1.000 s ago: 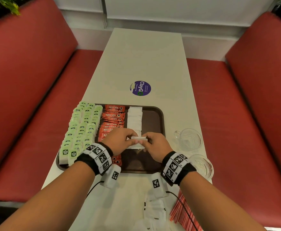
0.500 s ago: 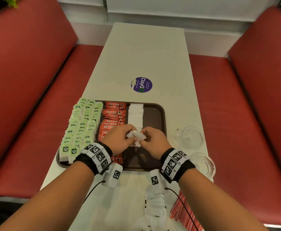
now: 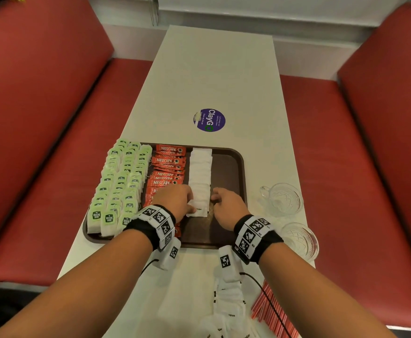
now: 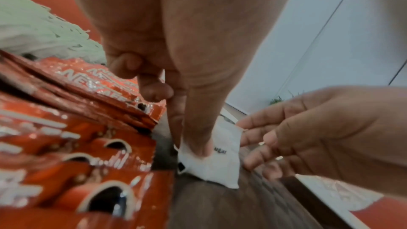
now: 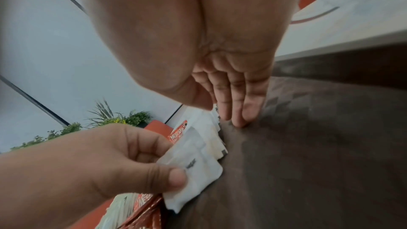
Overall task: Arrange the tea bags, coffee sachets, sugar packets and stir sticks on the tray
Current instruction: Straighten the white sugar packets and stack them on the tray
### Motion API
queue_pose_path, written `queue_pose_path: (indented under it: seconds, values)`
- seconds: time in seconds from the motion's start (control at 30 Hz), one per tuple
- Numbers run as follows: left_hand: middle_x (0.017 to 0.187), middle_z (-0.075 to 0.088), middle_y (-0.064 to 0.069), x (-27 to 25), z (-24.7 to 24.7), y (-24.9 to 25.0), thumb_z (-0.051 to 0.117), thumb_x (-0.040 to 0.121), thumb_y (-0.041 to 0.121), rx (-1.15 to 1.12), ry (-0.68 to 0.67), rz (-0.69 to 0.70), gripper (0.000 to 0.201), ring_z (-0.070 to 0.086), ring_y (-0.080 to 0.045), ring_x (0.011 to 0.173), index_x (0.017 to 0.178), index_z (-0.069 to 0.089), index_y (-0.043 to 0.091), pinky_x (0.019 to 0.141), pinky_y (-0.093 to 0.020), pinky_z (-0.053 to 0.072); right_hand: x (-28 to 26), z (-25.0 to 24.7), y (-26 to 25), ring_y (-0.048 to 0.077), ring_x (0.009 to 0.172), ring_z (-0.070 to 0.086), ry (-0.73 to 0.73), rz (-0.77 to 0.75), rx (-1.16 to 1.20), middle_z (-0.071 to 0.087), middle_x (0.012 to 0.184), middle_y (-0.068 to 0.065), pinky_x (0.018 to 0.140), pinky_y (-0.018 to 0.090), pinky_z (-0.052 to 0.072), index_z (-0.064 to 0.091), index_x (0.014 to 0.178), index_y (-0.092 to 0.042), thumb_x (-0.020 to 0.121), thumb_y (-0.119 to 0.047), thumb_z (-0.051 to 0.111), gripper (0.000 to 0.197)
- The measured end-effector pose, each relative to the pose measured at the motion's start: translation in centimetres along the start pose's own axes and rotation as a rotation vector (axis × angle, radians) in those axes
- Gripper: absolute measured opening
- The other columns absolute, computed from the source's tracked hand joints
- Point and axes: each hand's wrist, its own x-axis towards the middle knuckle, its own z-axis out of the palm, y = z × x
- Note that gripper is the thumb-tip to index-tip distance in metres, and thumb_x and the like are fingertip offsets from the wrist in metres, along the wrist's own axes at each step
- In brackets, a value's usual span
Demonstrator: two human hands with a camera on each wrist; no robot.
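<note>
A brown tray (image 3: 227,172) holds rows of green tea bags (image 3: 121,181), red coffee sachets (image 3: 168,164) and a column of white sugar packets (image 3: 200,172). My left hand (image 3: 191,209) pinches the nearest sugar packet (image 3: 201,211) at the column's near end, thumb on top (image 5: 176,177). The packet (image 4: 220,166) lies against the tray floor. My right hand (image 3: 215,198) is open with straight fingers (image 5: 237,119) touching the tray just right of the column. Red stir sticks (image 3: 272,311) and loose sugar packets (image 3: 229,313) lie on the table near me.
Two glass cups (image 3: 282,198) (image 3: 299,240) stand right of the tray near the table edge. A round purple sticker (image 3: 209,120) is on the white table beyond the tray. Red bench seats flank the table. The tray's right strip is bare.
Both hands held the sugar packet above the tray before. Now it lies at the column's near end, the right hand has let go and shifted right, and the left still pinches it.
</note>
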Motion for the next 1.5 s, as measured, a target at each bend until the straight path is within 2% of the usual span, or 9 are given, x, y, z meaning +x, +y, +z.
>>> queue_pose_path:
  seconds: [0.1, 0.23, 0.4, 0.57, 0.77, 0.87, 1.0, 1.23, 1.5]
  values:
    - [0.090, 0.062, 0.005, 0.1, 0.2, 0.2, 0.081, 0.073, 0.050, 0.028, 0.096, -0.074, 0.045, 0.060, -0.019, 0.086, 0.101, 0.053, 0.028, 0.078, -0.036, 0.053, 0.5, 0.0, -0.3, 0.023, 0.109, 0.062, -0.017, 0.024, -0.076, 0.069, 0.114, 0.006, 0.096, 0.029, 0.047, 0.061, 0.126, -0.005, 0.094, -0.008, 0.048, 0.034]
    - [0.095, 0.060, 0.006, -0.4, 0.5, 0.1, 0.079, 0.072, 0.055, 0.105, 0.107, 0.029, 0.046, 0.054, -0.019, 0.091, 0.098, 0.051, 0.029, 0.081, -0.038, 0.050, 0.9, 0.2, -0.3, 0.029, 0.091, 0.064, -0.074, -0.007, -0.160, 0.068, 0.094, 0.011, 0.076, 0.029, 0.046, 0.067, 0.098, -0.005, 0.095, -0.009, 0.045, 0.022]
    - [0.105, 0.066, 0.005, -0.1, 1.0, 0.5, 0.072, 0.080, 0.055, 0.246, -0.003, 0.091, 0.031, 0.053, -0.020, 0.105, 0.101, 0.065, 0.033, 0.091, -0.038, 0.046, 0.6, 0.4, -1.1, 0.022, 0.080, 0.054, -0.130, -0.019, -0.197, 0.050, 0.072, -0.004, 0.072, 0.028, 0.040, 0.046, 0.069, -0.024, 0.094, -0.005, 0.047, 0.032]
    - [0.102, 0.067, 0.006, 0.1, 0.9, 0.6, 0.072, 0.077, 0.061, 0.289, 0.039, 0.052, 0.042, 0.055, -0.020, 0.103, 0.106, 0.063, 0.031, 0.087, -0.036, 0.046, 0.4, 0.3, -1.5, 0.024, 0.089, 0.060, -0.151, -0.020, -0.223, 0.066, 0.097, 0.009, 0.078, 0.030, 0.046, 0.064, 0.100, -0.012, 0.095, -0.007, 0.049, 0.016]
    - [0.110, 0.063, 0.003, -1.1, -0.2, 1.2, 0.074, 0.073, 0.064, 0.275, 0.078, 0.048, 0.055, 0.056, -0.021, 0.104, 0.112, 0.058, 0.029, 0.090, -0.039, 0.048, -2.5, -1.4, -1.4, 0.029, 0.121, 0.057, -0.089, -0.041, -0.239, 0.061, 0.129, 0.011, 0.102, 0.033, 0.045, 0.055, 0.134, -0.006, 0.097, -0.011, 0.048, 0.038]
    - [0.105, 0.060, 0.005, -2.7, -0.4, 1.8, 0.071, 0.081, 0.055, 0.086, 0.128, 0.105, 0.038, 0.057, -0.018, 0.098, 0.105, 0.057, 0.028, 0.083, -0.033, 0.047, -5.5, -2.2, -0.4, 0.023, 0.124, 0.056, -0.067, -0.105, -0.211, 0.062, 0.132, 0.006, 0.106, 0.032, 0.043, 0.052, 0.140, -0.012, 0.099, -0.015, 0.049, 0.042]
    - [0.080, 0.050, 0.014, -6.2, 0.2, 4.0, 0.066, 0.088, 0.048, -0.046, 0.102, 0.282, 0.018, 0.054, -0.013, 0.081, 0.094, 0.058, 0.032, 0.068, -0.027, 0.037, -10.0, -2.8, 1.6, 0.022, 0.110, 0.062, -0.084, -0.153, -0.243, 0.068, 0.118, 0.004, 0.096, 0.034, 0.049, 0.064, 0.121, -0.016, 0.094, -0.020, 0.059, 0.028]
    - [0.106, 0.051, 0.010, -12.5, 5.3, 6.3, 0.074, 0.075, 0.059, 0.139, -0.261, 0.641, 0.047, 0.047, -0.011, 0.098, 0.109, 0.059, 0.030, 0.082, -0.030, 0.045, -18.0, -1.8, 6.0, 0.015, 0.075, 0.056, -0.289, -0.136, -0.508, 0.063, 0.083, -0.005, 0.062, 0.028, 0.044, 0.059, 0.085, -0.022, 0.077, -0.049, 0.077, 0.034]
    - [0.109, 0.044, 0.006, -14.0, 9.2, 7.5, 0.080, 0.071, 0.054, 0.246, -0.345, 0.685, 0.053, 0.046, -0.017, 0.096, 0.104, 0.048, 0.028, 0.080, -0.036, 0.047, -21.2, 2.0, 8.3, 0.022, 0.067, 0.060, -0.527, -0.159, -0.836, 0.067, 0.075, 0.003, 0.053, 0.029, 0.046, 0.065, 0.079, -0.013, 0.069, -0.063, 0.078, 0.053]
